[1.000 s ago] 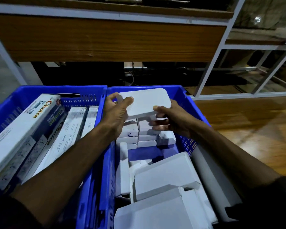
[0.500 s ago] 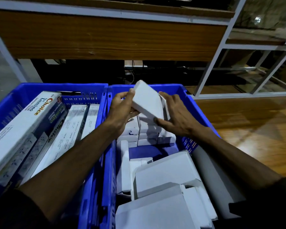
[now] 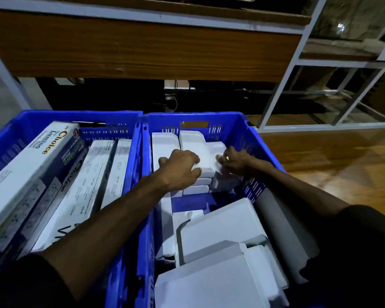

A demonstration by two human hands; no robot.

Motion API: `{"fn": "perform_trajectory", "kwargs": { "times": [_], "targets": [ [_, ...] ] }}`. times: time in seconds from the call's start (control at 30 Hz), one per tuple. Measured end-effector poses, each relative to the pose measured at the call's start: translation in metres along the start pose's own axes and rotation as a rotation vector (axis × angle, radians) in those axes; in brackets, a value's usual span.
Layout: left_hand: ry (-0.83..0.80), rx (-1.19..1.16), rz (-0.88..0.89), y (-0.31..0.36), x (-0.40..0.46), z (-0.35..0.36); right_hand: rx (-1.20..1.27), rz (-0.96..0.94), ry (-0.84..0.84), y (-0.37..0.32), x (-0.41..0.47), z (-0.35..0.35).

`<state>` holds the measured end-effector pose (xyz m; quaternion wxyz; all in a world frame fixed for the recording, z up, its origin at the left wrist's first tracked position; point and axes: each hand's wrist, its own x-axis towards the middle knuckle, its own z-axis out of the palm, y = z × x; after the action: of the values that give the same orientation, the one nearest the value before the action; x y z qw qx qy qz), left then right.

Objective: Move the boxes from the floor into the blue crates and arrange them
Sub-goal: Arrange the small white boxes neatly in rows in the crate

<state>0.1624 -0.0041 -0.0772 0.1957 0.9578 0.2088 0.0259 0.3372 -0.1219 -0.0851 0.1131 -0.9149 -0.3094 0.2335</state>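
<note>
blue crates (image 3: 231, 121), slotted walls; plain white boxes (image 3: 218, 227); long white box (image 3: 31, 165) lettered red and orange.

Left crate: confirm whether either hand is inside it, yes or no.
No: both the left hand and the right hand are on white boxes in the right crate, not the left crate.
</note>
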Motion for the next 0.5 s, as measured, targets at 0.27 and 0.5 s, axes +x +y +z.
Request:
{"fn": "perform_trajectory", "kwargs": {
  "times": [0.27, 0.5],
  "targets": [
    [-0.096, 0.067, 0.006, -0.0031, -0.004, 0.0015, -0.392, -0.187, -0.117, -0.0087, -0.0006, -0.0068],
    [-0.122, 0.097, -0.001, -0.0028, -0.0052, 0.0012, -0.386, -0.244, 0.009, -0.0053, 0.0002, -0.0042]
  ]
}}
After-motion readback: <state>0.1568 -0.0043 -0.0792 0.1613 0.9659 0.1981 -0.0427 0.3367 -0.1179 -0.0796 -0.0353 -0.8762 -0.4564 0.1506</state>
